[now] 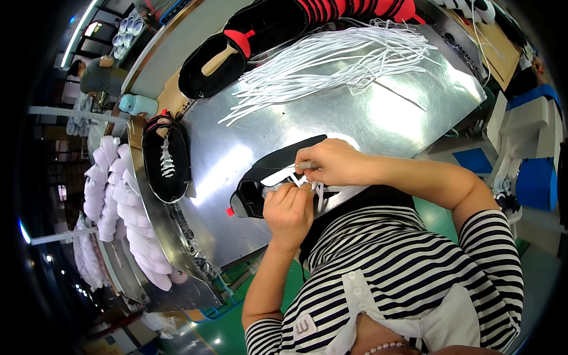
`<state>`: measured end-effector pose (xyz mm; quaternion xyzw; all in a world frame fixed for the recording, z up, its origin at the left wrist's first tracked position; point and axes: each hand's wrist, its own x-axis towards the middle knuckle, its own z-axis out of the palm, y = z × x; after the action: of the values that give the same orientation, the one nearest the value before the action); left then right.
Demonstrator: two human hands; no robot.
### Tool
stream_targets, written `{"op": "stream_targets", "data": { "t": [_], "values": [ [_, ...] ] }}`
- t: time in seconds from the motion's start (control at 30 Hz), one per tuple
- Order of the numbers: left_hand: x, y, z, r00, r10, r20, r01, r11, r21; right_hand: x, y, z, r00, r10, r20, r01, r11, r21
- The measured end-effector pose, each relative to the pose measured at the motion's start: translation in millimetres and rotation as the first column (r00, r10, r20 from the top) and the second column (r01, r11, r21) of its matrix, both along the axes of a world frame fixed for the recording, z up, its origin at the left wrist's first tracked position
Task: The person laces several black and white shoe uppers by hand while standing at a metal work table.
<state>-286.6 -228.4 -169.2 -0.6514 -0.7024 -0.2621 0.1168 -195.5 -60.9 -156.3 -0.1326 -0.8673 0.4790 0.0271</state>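
At the near edge of the shiny, brushed sheet-metal worktable (378, 118), a black fabric shoe upper with a small red heel tab (260, 177) lies on its side, touching the person's striped shirt front. The left hand (288, 212) is curled tight, fingertips pinching a flat white shoelace (296, 177) at the shoe's eyelet row. The right hand (331, 161) closes over the top of the shoe, thumb and forefinger nipped narrow on the same lace just beside the left fingers; short white lace ends hang down between the two hands.

Far across the table, a loose fan of long white flat laces (337, 59) spreads over the metal. Beyond it, a row of black shoe uppers with red ribbed collars (278, 23) lines the far edge. To the left, a finished black shoe with white lacing (165, 158) rests on a curved conveyor rim, and further left, pale lavender moulded shoe lasts (112, 195) hang in rounded clusters.
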Motion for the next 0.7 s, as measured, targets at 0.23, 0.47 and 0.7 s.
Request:
{"op": "stream_targets", "data": {
  "t": [0.23,0.47,0.7],
  "values": [
    [1.7,-2.1,1.0,0.994,-0.056,0.098,0.060,0.997,-0.039,14.7,103.6,80.6,0.599,-0.445,-0.666,0.197,0.888,-0.416],
    [0.3,-2.9,9.1,0.966,0.041,0.255,-0.033,0.999,-0.036,37.7,29.8,7.6,0.890,-0.370,-0.266,0.149,0.789,-0.596],
    [-7.8,-2.0,21.9,0.733,0.332,0.594,-0.077,0.908,-0.413,32.1,21.6,17.2,0.920,-0.334,-0.203,0.032,0.581,-0.813]
  ]
}}
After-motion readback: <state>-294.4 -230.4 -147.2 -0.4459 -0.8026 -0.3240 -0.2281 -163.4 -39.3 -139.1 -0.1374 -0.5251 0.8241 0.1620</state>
